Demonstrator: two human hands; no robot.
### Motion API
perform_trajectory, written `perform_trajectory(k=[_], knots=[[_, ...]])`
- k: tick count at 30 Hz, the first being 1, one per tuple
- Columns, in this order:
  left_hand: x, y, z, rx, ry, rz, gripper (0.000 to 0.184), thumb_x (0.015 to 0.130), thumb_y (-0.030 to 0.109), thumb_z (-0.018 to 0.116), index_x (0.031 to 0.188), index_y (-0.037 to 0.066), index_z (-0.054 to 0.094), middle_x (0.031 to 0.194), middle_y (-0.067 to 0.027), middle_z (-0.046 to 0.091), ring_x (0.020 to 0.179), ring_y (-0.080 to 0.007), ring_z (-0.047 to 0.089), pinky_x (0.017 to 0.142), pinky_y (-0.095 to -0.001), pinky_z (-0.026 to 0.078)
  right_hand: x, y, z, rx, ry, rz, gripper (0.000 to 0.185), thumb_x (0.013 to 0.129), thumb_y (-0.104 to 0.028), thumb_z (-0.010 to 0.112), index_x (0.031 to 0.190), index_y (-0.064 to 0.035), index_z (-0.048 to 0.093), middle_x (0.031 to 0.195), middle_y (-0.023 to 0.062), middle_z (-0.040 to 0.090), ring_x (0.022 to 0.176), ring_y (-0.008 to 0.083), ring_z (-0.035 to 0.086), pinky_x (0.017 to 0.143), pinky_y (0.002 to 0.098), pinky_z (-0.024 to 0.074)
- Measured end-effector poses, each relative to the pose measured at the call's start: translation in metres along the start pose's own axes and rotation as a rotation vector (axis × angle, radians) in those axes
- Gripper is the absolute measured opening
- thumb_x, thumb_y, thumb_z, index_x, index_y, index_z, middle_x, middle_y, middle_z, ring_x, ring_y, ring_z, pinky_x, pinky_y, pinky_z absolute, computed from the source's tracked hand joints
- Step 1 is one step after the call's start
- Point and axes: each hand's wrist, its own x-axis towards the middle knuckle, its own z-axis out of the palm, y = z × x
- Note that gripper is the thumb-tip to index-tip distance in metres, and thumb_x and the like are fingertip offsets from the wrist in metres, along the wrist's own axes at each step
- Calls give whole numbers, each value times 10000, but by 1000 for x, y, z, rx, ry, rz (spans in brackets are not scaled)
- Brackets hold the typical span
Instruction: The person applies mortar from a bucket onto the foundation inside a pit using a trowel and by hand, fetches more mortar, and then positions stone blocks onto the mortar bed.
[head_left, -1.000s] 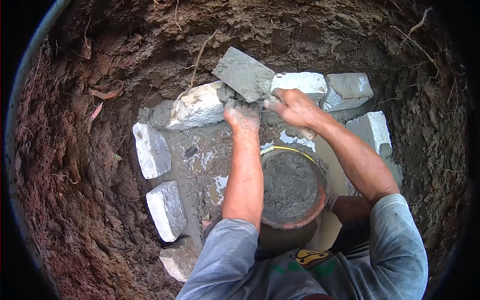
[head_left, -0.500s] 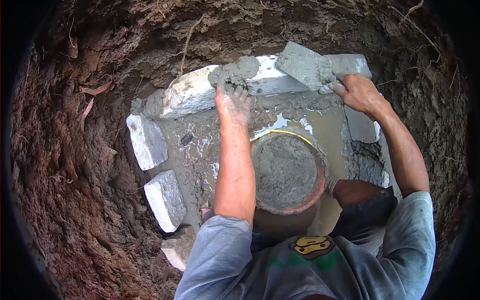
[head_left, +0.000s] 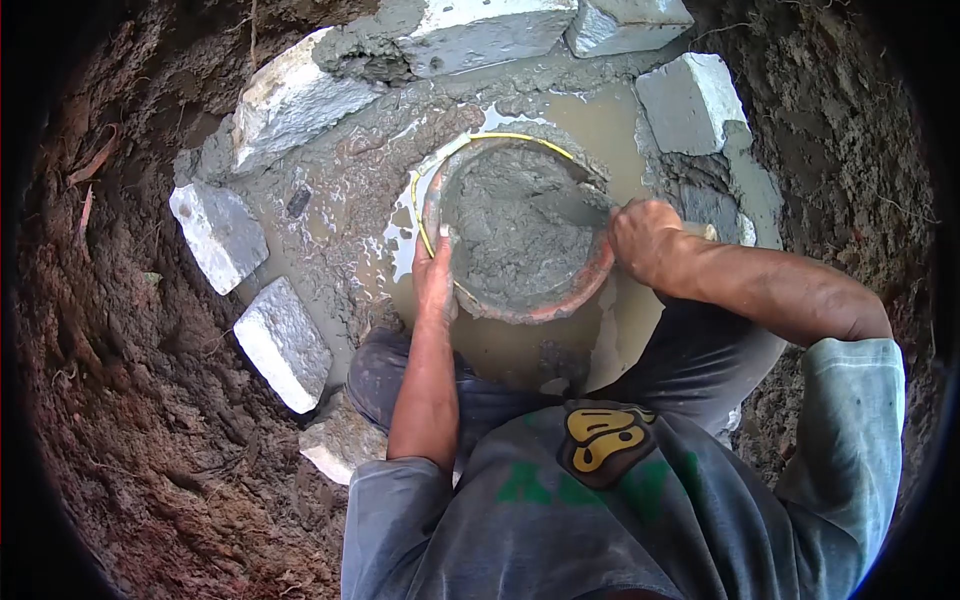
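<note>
A round reddish basin (head_left: 545, 312) with a yellow strip along its far rim holds wet grey mortar (head_left: 515, 225). My left hand (head_left: 434, 280) grips the basin's left rim, thumb up at the edge. At the right rim, my right hand (head_left: 650, 240) is closed around the handle of a trowel (head_left: 573, 207), whose blade is partly sunk in the mortar. Mortar (head_left: 375, 58) also coats the joint between two pale blocks beyond the basin.
Pale blocks (head_left: 300, 100) form a curve along the pit's earth wall (head_left: 130, 380), with others at the left (head_left: 218, 235) and right (head_left: 690, 105). Muddy water (head_left: 600, 125) surrounds the basin. My bent legs lie close to its near side.
The view has shifted down toward the basin. My left hand has left the mortar joint for the basin rim; my right hand has brought the trowel from the far blocks into the mortar.
</note>
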Motion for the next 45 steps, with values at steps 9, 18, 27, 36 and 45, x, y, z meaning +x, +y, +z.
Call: perform_trajectory(k=[9,18,27,36,45], knots=[[-3,5,36,-422,45,-53,440,952,177,509,1379,104,430,1300,-89,509,1135,-222,514,955,-362,425,10,-49,60,678,-170,54,312,755,-183,597,986,19,653,996,216,658,947,344,646,816,388,521],[-3,5,37,-453,40,-20,371,944,183,545,1279,31,500,1169,-88,576,1026,-176,554,896,-336,452,83,-143,36,1233,187,205,355,731,-167,597,978,88,599,935,300,627,937,423,615,856,444,485],[-6,16,40,-373,-68,-24,520,978,388,431,1391,80,364,1349,-95,444,1226,-245,437,1019,-411,365,31,-63,41,1476,220,93,372,736,-178,648,1031,46,609,783,241,651,737,354,659,738,408,509],[10,33,49,644,198,573,662,986,499,127,1419,43,335,1488,-121,292,1392,-324,179,1130,-481,86,35,-37,76,1844,41,-80,277,745,-63,596,1010,18,613,642,64,603,479,121,563,469,273,457],[-6,83,146,435,-355,803,666,981,513,138,1373,59,427,1447,-158,360,1323,-321,304,1097,-506,107,-48,56,47,1689,46,-45,213,739,-11,553,943,-7,612,658,6,581,531,75,548,496,249,448]])
